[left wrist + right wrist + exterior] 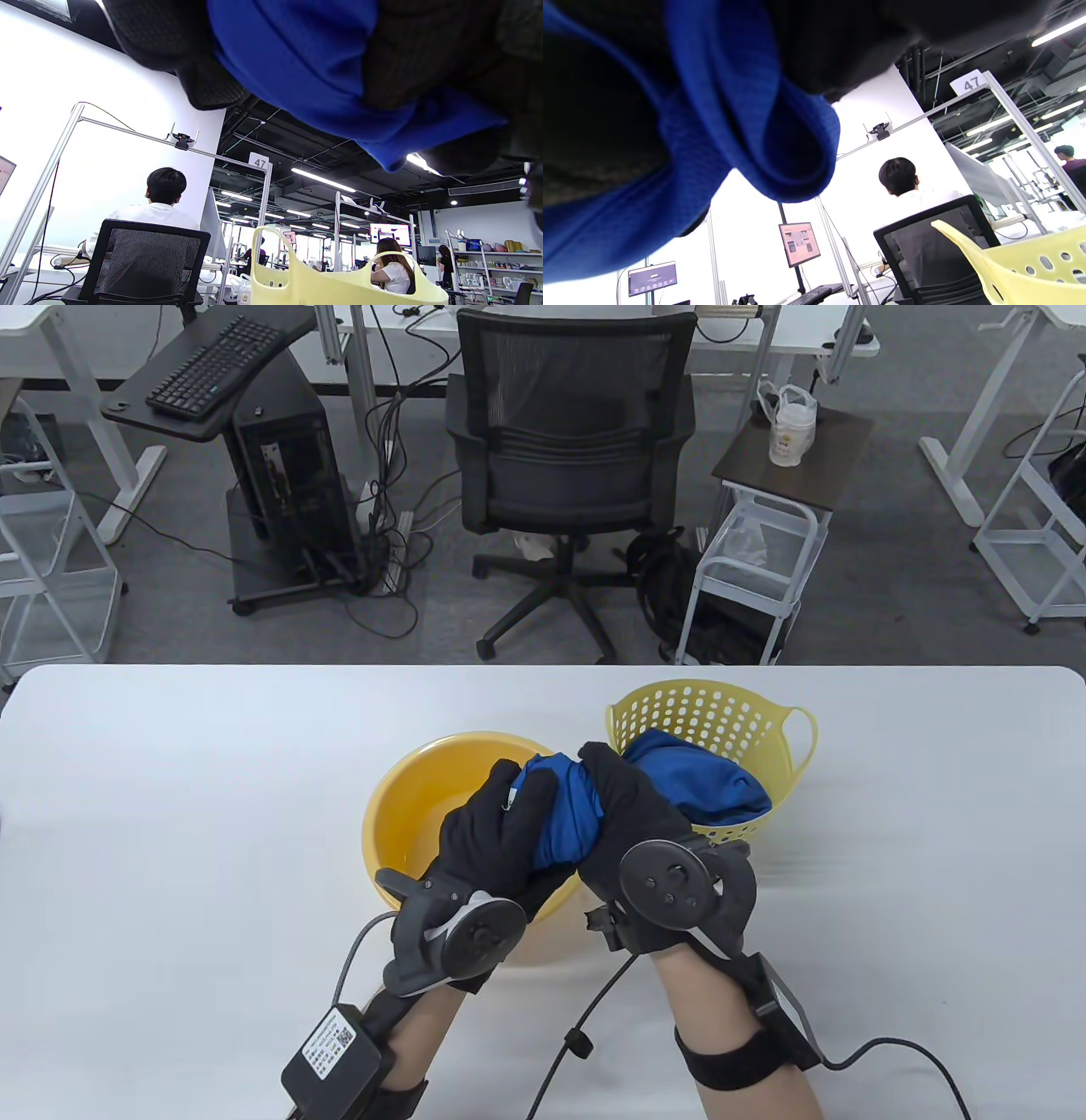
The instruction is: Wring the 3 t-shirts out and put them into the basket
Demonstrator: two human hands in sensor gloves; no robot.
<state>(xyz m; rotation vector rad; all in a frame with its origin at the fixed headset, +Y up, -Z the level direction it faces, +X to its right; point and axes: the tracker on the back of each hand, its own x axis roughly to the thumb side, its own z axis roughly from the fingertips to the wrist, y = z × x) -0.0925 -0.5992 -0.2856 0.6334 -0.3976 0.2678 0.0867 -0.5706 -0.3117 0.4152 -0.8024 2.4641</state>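
A bunched blue t-shirt (567, 821) is gripped between both gloved hands above the right side of the yellow basin (407, 806). My left hand (496, 831) curls round its left end and my right hand (632, 806) round its right end. The pale yellow perforated basket (708, 712) stands just right of the basin, with blue t-shirt cloth (704, 789) lying inside it. Both wrist views are filled by the blue t-shirt (305, 63) (725, 106) and dark glove, with the basket rim (339, 284) (1009, 267) low in each.
The white table (170, 814) stretches to both sides of the basin and basket. Beyond its far edge stand an office chair (573, 466), a small side cart (764, 560) and a computer stand (271, 475). Cables trail from both wrists across the near table.
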